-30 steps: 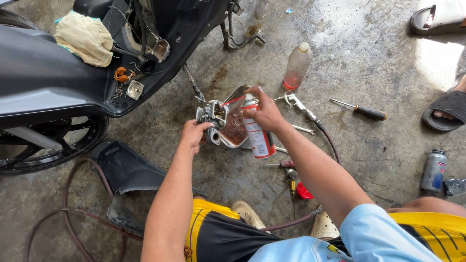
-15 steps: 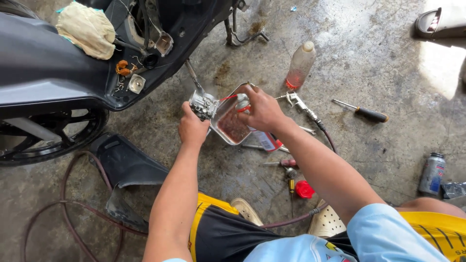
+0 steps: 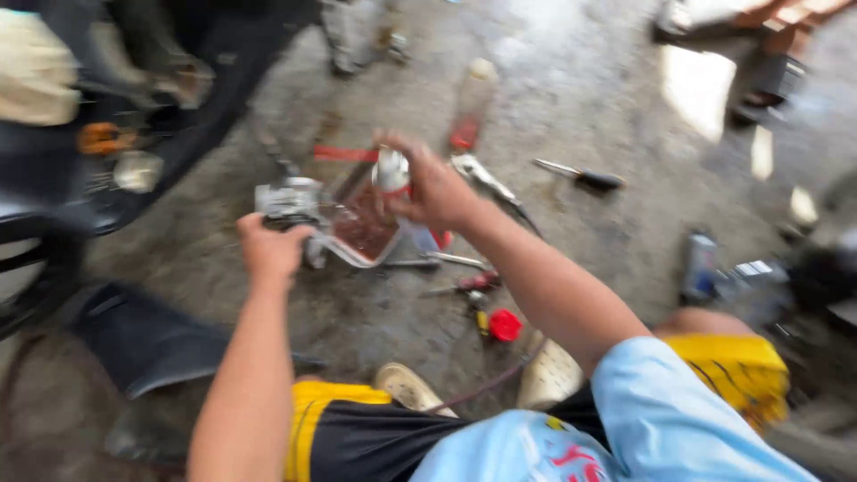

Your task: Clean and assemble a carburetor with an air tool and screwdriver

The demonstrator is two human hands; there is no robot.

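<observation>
A: Item one, left hand (image 3: 268, 250)?
B: Fingers curled shut around a small grey metal engine part (image 3: 290, 203), which sits just above the knuckles, off the floor. The view is blurred, so the part's finer shape cannot be told.

A: Item two, right hand (image 3: 433, 189)?
B: Fingers closed around a spray can (image 3: 393, 174), white and silver, held roughly upright. A thin red straw (image 3: 344, 153) runs from the can's top out to the left, past the fingertips, towards the metal part.

A: What lies under the fingers?
B: A shallow metal tray (image 3: 361, 234) holding reddish-brown liquid, resting on the concrete floor (image 3: 589, 98), directly below and between the two hands.

A: Loose items beyond the right hand?
B: A clear plastic bottle (image 3: 473, 107) with red liquid at the bottom, above the fingers. Pliers (image 3: 486, 178) just to the right of the knuckles. A black-handled screwdriver (image 3: 580, 176) further right. A red cap (image 3: 504, 325) and small hand tools (image 3: 460, 286) below the forearm. A second spray can (image 3: 699, 265) well apart, far right.

A: Beyond the left hand?
B: A dark motor scooter (image 3: 107, 161), its panels off, with a pale cloth (image 3: 36, 80) on top.
</observation>
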